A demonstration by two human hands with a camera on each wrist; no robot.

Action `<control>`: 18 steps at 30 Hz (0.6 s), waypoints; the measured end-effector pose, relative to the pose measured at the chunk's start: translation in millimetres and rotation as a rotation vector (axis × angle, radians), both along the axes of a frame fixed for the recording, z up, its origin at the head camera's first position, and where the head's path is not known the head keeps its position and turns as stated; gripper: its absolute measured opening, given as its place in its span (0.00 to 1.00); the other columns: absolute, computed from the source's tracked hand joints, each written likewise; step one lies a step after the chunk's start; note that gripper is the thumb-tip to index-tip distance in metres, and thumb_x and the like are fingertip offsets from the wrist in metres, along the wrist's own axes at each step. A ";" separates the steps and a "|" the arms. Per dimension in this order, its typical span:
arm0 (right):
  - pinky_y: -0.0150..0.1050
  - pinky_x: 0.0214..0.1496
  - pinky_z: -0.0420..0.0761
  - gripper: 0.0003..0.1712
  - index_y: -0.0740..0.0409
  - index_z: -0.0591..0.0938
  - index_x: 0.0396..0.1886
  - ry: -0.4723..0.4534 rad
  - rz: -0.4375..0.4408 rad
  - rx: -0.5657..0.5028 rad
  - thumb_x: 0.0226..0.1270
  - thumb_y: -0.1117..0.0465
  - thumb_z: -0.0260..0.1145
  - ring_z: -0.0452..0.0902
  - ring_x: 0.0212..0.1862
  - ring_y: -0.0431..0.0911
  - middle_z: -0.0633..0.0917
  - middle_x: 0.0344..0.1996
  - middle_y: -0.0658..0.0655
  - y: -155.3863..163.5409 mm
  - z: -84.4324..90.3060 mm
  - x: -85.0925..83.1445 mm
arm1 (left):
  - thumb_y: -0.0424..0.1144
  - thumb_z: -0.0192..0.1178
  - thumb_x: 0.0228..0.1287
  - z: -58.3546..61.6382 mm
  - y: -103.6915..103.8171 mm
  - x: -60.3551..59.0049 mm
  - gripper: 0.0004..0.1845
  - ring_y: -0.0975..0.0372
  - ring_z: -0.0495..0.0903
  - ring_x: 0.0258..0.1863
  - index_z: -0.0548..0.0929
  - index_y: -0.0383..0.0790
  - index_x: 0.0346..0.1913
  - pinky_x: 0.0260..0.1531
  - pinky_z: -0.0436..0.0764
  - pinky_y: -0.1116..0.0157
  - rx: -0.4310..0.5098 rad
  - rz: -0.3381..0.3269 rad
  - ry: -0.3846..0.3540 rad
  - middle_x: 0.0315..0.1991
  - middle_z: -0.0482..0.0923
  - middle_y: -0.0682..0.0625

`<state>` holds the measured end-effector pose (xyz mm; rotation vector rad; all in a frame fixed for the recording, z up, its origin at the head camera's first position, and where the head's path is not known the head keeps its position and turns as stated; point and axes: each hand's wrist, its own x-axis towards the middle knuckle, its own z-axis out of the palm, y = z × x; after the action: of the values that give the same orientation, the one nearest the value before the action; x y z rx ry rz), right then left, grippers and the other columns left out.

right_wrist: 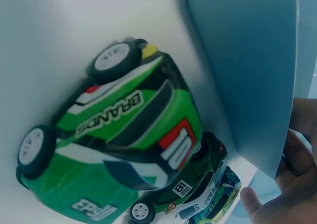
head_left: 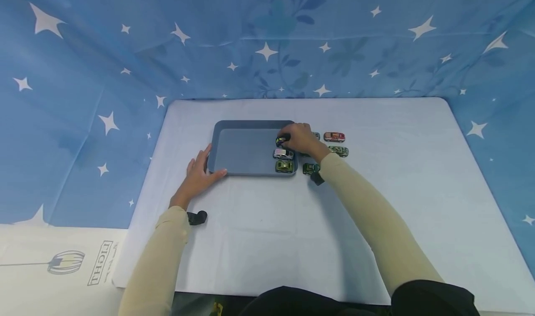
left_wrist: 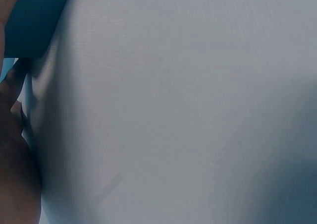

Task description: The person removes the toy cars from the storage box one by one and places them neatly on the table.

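Observation:
A blue-grey tray (head_left: 246,148) lies on the white table. My left hand (head_left: 204,166) rests on its near left corner with fingers straight and the thumb along the front rim; the left wrist view shows only that tray corner (left_wrist: 32,16) and the edge of the hand (left_wrist: 15,154). My right hand (head_left: 297,138) pinches a dark toy car (head_left: 282,141) over the tray's right side. A silver car (head_left: 283,154) and a yellow-green car (head_left: 284,166) sit in the tray just below it. The right wrist view shows a green racing car (right_wrist: 114,154) close up beside the tray wall (right_wrist: 247,60).
Right of the tray stand a red car (head_left: 334,136), a camouflage green car (head_left: 339,151) and a green car (head_left: 309,168); another car is partly hidden behind my right hand. A blue star-patterned cloth (head_left: 83,97) walls the table on three sides.

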<state>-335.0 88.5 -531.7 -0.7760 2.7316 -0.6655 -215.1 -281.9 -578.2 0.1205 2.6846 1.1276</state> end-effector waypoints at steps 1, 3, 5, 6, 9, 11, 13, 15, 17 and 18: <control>0.67 0.73 0.65 0.20 0.61 0.88 0.62 0.004 0.005 -0.005 0.73 0.65 0.74 0.78 0.66 0.61 0.87 0.61 0.62 0.2 0.3 -0.5 | 0.64 0.67 0.70 0.5 -0.1 -0.3 0.58 0.50 0.33 0.86 0.40 0.57 0.90 0.81 0.28 0.48 -0.002 0.000 0.001 0.88 0.39 0.42; 0.67 0.72 0.67 0.19 0.62 0.88 0.61 0.014 0.020 -0.016 0.72 0.65 0.75 0.79 0.66 0.61 0.87 0.60 0.63 0.6 1.1 -1.3 | 0.64 0.67 0.70 1.7 -0.1 -0.8 0.58 0.50 0.33 0.86 0.40 0.58 0.89 0.81 0.28 0.48 0.003 0.002 -0.001 0.88 0.38 0.42; 0.65 0.72 0.69 0.19 0.64 0.88 0.60 0.013 0.030 -0.034 0.72 0.66 0.75 0.79 0.65 0.62 0.87 0.59 0.64 1.1 2.3 -2.2 | 0.65 0.67 0.71 2.8 0.0 -1.1 0.58 0.51 0.33 0.86 0.40 0.58 0.89 0.81 0.28 0.48 0.001 0.001 0.000 0.88 0.38 0.43; 0.65 0.72 0.69 0.19 0.64 0.88 0.60 0.012 0.037 -0.042 0.72 0.66 0.75 0.79 0.65 0.62 0.87 0.59 0.65 1.2 3.0 -2.6 | 0.65 0.67 0.71 3.5 0.1 -1.3 0.58 0.51 0.33 0.86 0.40 0.59 0.89 0.81 0.28 0.48 0.000 0.001 0.002 0.88 0.38 0.43; 0.62 0.73 0.71 0.19 0.66 0.88 0.60 -0.006 0.047 -0.068 0.72 0.67 0.75 0.79 0.65 0.62 0.87 0.60 0.66 1.4 5.0 -3.6 | 0.66 0.66 0.70 4.6 -0.1 -2.5 0.58 0.51 0.33 0.86 0.40 0.59 0.89 0.81 0.28 0.48 0.002 0.001 0.005 0.88 0.38 0.42; 0.60 0.73 0.72 0.19 0.66 0.88 0.61 -0.015 0.052 -0.080 0.73 0.67 0.74 0.79 0.66 0.61 0.86 0.60 0.66 1.0 6.3 -4.1 | 0.66 0.66 0.70 4.8 -0.3 -2.7 0.58 0.50 0.33 0.86 0.40 0.58 0.90 0.81 0.28 0.48 0.004 0.004 0.007 0.88 0.38 0.42; 0.58 0.73 0.73 0.19 0.66 0.88 0.61 -0.019 0.051 -0.095 0.73 0.67 0.74 0.79 0.66 0.61 0.86 0.61 0.65 0.6 8.5 -4.2 | 0.67 0.66 0.70 3.7 -0.4 -2.6 0.59 0.50 0.33 0.86 0.40 0.57 0.90 0.81 0.28 0.48 0.008 0.006 0.004 0.88 0.39 0.42; 0.58 0.73 0.73 0.20 0.65 0.88 0.62 -0.023 0.042 -0.110 0.73 0.66 0.74 0.79 0.66 0.60 0.86 0.61 0.65 1.2 12.1 -3.8 | 0.67 0.66 0.70 2.6 -0.3 -1.7 0.59 0.50 0.33 0.86 0.40 0.57 0.90 0.81 0.28 0.48 0.012 0.005 0.001 0.88 0.39 0.42; 0.57 0.73 0.74 0.20 0.64 0.87 0.62 -0.032 0.032 -0.127 0.73 0.66 0.75 0.79 0.66 0.60 0.86 0.61 0.64 2.3 16.5 -3.3 | 0.67 0.66 0.70 0.8 -0.6 0.1 0.59 0.50 0.33 0.86 0.40 0.58 0.90 0.81 0.28 0.48 0.007 0.006 -0.006 0.88 0.39 0.43; 0.57 0.72 0.75 0.20 0.64 0.88 0.62 -0.037 0.026 -0.137 0.73 0.66 0.75 0.79 0.66 0.59 0.86 0.61 0.64 3.0 19.2 -3.0 | 0.68 0.66 0.69 0.5 -0.7 1.1 0.59 0.50 0.33 0.86 0.40 0.59 0.89 0.81 0.28 0.48 0.007 0.006 -0.008 0.88 0.39 0.43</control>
<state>-338.1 91.5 -512.5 -0.8194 2.6599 -0.8598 -214.0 -282.6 -577.7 0.1085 2.6758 1.1371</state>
